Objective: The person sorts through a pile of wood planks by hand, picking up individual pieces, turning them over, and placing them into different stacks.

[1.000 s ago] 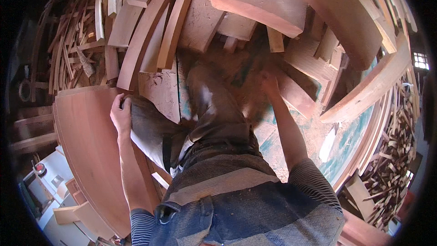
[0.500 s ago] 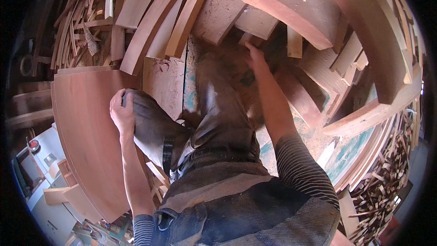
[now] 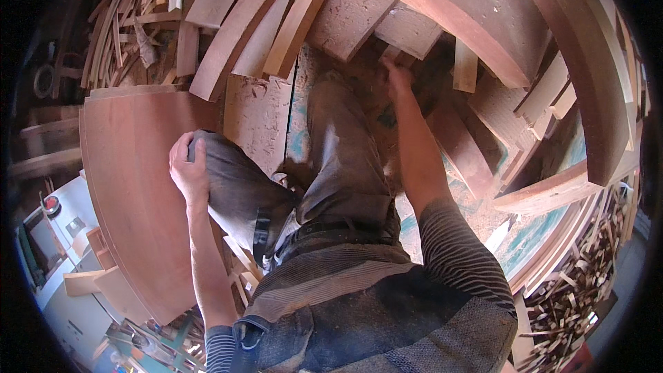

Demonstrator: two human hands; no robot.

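Observation:
My left hand (image 3: 188, 171) lies over my bent left knee, fingers spread on the dark trousers (image 3: 242, 176) and holding nothing. Ahead of me, my right arm stretches down into the shadow between stacked boards. There my right hand (image 3: 398, 77) is closed at the near end of a small wooden piece (image 3: 398, 54); its fingertips are partly hidden. That piece sits just under the near edge of a pale wooden block (image 3: 409, 30). A large curved wooden part (image 3: 463, 24) lies just right of that block.
Curved boards (image 3: 252, 27) lean ahead on the left. A wide reddish panel (image 3: 138, 193) stands left of my knee. More curved timber (image 3: 594, 83) arches on the right, above a pile of offcuts (image 3: 577, 304). Sawdust covers the green-patched floor (image 3: 535, 231).
The whole view has shifted, so the boards ahead appear farther right. My right hand stays by the small wooden piece, and my left hand remains on the knee.

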